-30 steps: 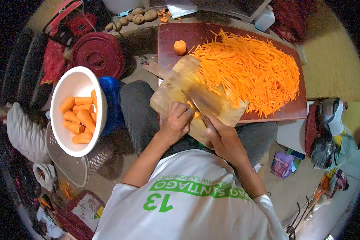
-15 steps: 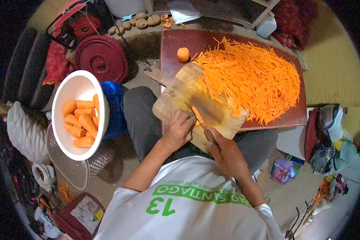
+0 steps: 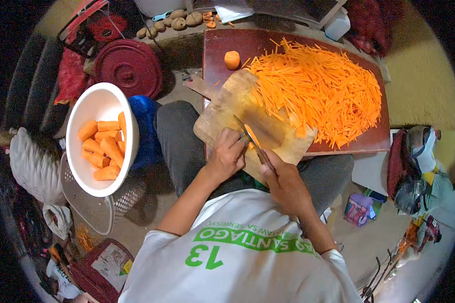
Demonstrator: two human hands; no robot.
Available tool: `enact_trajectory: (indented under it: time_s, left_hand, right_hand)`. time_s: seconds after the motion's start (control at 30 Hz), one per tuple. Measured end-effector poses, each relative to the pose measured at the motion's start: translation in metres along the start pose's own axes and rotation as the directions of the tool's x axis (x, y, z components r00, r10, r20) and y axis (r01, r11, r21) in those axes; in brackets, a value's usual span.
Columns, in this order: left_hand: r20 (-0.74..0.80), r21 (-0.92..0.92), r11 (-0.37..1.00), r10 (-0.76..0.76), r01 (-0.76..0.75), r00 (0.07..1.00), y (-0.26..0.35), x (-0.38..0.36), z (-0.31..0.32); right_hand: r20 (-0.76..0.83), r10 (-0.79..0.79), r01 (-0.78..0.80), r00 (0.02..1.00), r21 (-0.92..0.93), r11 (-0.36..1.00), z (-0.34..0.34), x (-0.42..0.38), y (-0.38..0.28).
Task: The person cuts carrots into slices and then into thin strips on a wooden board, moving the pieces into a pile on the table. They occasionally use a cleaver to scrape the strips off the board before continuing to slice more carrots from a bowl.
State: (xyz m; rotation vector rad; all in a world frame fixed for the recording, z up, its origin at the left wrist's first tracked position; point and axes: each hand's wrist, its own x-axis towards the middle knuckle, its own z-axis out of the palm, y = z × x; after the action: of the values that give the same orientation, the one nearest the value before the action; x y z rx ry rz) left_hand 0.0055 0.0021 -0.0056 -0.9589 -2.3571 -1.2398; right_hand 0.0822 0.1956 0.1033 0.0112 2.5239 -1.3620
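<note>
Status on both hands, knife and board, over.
Right hand gripping knife, blade over board. Left hand curled close to blade. Carrot shreds overlap board's edge.

Our red table point(image 3: 216, 43) holds carrot strips point(image 3: 323, 93) and a carrot chunk point(image 3: 232, 60). We see a board point(image 3: 217, 118) over its edge.

Compared with 1 s ago, a long carrot slice point(image 3: 252, 133) now shows along the side of the knife point(image 3: 249, 134) away from the left hand point(image 3: 227, 155), where just small orange bits showed at the blade. Since 0.5 s ago, the cutting board point(image 3: 212, 123), red table point(image 3: 220, 43) and white bowl point(image 3: 88, 177) have all shifted upward together in the view.
</note>
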Motion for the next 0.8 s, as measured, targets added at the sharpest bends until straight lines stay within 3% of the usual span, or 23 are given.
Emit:
enact_trajectory:
  time_s: [0.23, 0.3, 0.4, 0.5, 0.53, 0.63, 0.73, 0.8]
  left_hand:
    - [-0.031, 0.007, 1.0, 0.029, -0.028, 0.999, 0.0, 0.005, -0.002]
    - [-0.016, 0.004, 1.0, -0.002, 0.002, 1.0, 0.0, 0.001, 0.0]
    - [-0.031, -0.008, 1.0, 0.015, -0.016, 0.999, -0.002, 0.001, 0.002]
    - [-0.061, -0.014, 0.999, 0.039, -0.04, 0.997, 0.004, 0.008, 0.0]
    - [-0.074, -0.011, 1.0, 0.023, -0.024, 0.997, 0.003, 0.006, 0.003]
    - [-0.066, -0.029, 0.999, 0.018, -0.02, 0.998, 0.005, 0.007, 0.0]
    - [-0.056, -0.019, 1.0, -0.01, 0.008, 0.998, 0.005, 0.006, -0.001]
    - [-0.065, -0.019, 1.0, -0.02, 0.019, 0.998, 0.004, 0.005, 0.0]
  right_hand:
    - [-0.041, -0.141, 0.143, 0.989, 0.058, 0.988, 0.001, 0.02, 0.004]
    - [-0.04, -0.055, 0.059, 0.998, 0.097, 0.993, -0.002, 0.005, -0.003]
    - [0.12, 0.094, -0.097, 0.988, 0.019, 0.995, -0.005, -0.001, -0.003]
    - [0.139, 0.1, -0.105, 0.985, 0.025, 0.994, -0.006, 0.009, -0.02]
    - [0.026, -0.009, 0.006, 1.0, 0.095, 0.995, -0.001, 0.011, -0.018]
    - [-0.054, -0.131, 0.136, 0.99, 0.108, 0.985, 0.004, 0.013, -0.002]
    - [0.025, 0.037, -0.039, 0.999, 0.088, 0.995, -0.004, -0.001, -0.01]
    - [0.011, -0.007, 0.006, 1.0, 0.085, 0.996, 0.002, -0.002, -0.002]
